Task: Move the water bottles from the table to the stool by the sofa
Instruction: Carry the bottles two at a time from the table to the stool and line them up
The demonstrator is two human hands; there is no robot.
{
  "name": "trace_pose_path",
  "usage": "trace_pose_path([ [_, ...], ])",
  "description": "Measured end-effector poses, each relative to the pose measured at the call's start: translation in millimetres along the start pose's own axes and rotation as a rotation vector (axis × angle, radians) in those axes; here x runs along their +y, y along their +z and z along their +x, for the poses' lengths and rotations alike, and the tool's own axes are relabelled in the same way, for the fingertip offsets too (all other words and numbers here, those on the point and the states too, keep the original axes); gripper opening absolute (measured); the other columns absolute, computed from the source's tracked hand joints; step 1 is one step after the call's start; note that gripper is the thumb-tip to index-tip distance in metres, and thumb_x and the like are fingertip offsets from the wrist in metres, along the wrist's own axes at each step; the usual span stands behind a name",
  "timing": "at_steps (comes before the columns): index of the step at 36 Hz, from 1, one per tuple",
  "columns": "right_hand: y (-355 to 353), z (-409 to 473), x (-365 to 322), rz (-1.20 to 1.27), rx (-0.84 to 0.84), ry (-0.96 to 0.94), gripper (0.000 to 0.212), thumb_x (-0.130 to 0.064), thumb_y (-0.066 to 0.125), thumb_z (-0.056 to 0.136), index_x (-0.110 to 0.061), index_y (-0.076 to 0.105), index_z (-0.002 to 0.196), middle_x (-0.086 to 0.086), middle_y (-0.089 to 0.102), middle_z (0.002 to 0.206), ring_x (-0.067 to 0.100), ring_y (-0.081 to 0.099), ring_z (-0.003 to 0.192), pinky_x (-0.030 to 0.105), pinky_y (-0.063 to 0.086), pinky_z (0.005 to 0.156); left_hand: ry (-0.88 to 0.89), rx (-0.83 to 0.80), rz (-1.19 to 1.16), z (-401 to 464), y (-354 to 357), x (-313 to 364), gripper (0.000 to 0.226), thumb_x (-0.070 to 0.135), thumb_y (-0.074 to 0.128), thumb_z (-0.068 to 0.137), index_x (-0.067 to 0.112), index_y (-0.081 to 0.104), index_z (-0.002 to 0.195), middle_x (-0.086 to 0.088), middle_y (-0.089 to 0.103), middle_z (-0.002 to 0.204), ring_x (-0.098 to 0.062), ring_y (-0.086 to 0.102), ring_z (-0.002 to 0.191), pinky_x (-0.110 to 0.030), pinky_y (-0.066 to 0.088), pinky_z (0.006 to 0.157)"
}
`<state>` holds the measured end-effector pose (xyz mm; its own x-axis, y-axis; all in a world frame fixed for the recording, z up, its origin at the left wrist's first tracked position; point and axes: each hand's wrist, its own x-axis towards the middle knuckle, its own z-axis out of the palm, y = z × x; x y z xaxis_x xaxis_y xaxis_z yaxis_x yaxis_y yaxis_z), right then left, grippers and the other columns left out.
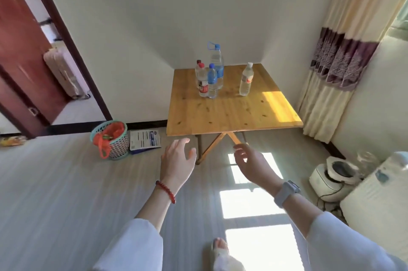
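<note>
Several water bottles stand upright on a wooden folding table (231, 114) in the room's corner. A tall blue-capped bottle with a carry handle (217, 61) is at the back of a cluster, with a small blue-labelled bottle (212, 82) and two red-capped bottles (202, 82) in front of it. A white-capped bottle (246, 79) stands apart to the right. My left hand (177, 160) and my right hand (254, 162) are raised in front of the table's near edge, fingers relaxed and holding nothing. No stool or sofa is in view.
A mesh basket with orange contents (110, 139) and a leaflet (144, 139) lie on the floor left of the table. An open door (24, 61) is at the left, a curtain (335, 67) at the right, and a white appliance (337, 175) on the floor right.
</note>
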<state>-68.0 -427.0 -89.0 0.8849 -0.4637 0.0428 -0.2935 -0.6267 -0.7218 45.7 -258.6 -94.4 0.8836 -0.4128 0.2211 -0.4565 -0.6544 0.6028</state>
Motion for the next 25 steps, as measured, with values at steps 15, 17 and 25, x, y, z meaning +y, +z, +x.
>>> trace_pose_path([
  [15,20,360,-19,-0.012,0.058,0.022,0.032,-0.018,0.045,0.093,-0.008,0.049,0.123,0.011,0.062,0.115,0.025,0.06,0.103,0.033,0.047,0.088,0.072,-0.01,0.038,341,32,-47,0.039,0.029,0.049,0.092,0.011,0.049,0.126,-0.007,0.053,0.127,-0.02,0.045,0.122,-0.034,0.04,0.101],
  [17,28,392,-12,0.0,0.056,0.044,0.033,-0.017,0.046,0.092,-0.007,0.048,0.123,0.012,0.063,0.113,0.027,0.06,0.103,0.034,0.047,0.088,0.052,-0.039,0.021,370,46,-60,0.039,0.03,0.049,0.092,0.012,0.048,0.126,-0.006,0.053,0.128,-0.019,0.047,0.121,-0.031,0.041,0.098],
  [25,73,504,39,0.062,0.073,0.245,0.045,-0.024,0.051,0.091,-0.011,0.038,0.131,0.011,0.055,0.122,0.025,0.058,0.103,0.027,0.041,0.083,-0.01,-0.2,-0.1,487,123,-102,0.053,0.035,0.048,0.092,0.014,0.03,0.138,-0.006,0.047,0.134,-0.017,0.048,0.119,-0.019,0.038,0.085],
])
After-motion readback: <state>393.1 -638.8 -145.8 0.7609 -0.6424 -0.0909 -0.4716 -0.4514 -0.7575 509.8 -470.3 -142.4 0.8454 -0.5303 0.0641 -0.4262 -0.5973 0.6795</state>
